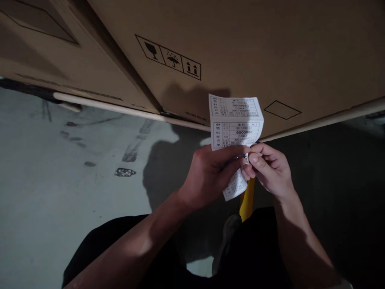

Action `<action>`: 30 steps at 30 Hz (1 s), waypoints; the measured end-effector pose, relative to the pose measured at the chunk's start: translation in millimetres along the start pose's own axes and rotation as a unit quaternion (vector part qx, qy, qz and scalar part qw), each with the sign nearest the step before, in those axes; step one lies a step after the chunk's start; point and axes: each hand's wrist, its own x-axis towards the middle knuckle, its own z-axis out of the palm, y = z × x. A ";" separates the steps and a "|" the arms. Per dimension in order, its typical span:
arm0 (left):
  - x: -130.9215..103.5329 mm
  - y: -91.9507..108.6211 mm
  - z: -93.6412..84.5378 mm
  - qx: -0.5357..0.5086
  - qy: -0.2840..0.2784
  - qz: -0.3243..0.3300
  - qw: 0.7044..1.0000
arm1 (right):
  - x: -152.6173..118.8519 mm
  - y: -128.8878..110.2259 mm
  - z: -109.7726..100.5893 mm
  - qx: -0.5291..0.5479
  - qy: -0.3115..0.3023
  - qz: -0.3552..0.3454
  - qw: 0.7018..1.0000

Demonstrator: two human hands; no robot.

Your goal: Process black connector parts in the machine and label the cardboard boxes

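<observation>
Pale grey, scuffed concrete floor [45,180], lower left of the frame, with a dark shadow across its middle. Large brown cardboard carton [270,48], filling the upper centre and upper right. Second brown cardboard carton [39,52], upper left, beside the first, a dark seam between them. Black trousers [249,253] on the wearer's legs, bottom of the frame. Left hand [204,176], centre: thumb and forefinger drawn close together on the paper. Right hand [273,170], right of centre: thumb and forefinger pinching the paper's right edge. White paper strip of printed labels [236,124], centre, in front of the large carton; upper part above the left hand, lower end hanging below it. Dark shoe [228,233], bottom centre. Black-printed panel of three handling symbols [168,56], upper centre. Yellow bar [247,200], below the hands; nature unclear. Speckled dark floor patch [125,172], left of centre.
</observation>
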 end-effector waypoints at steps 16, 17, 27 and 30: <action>-3.1 11.1 2.9 -0.033 0.000 -0.083 0.996 | -5.7 -18.4 6.4 -0.009 0.025 0.039 0.999; -3.0 11.2 2.8 -0.031 -0.001 -0.083 0.996 | -5.7 -18.5 6.4 -0.025 0.029 0.034 0.999; 1.4 7.9 1.3 -0.020 -0.001 -0.106 0.994 | -3.0 -15.9 7.6 -0.093 0.075 0.015 0.993; 1.1 7.9 1.3 -0.009 -0.002 -0.102 0.995 | -4.8 -12.2 10.0 -0.116 0.086 0.009 0.989</action>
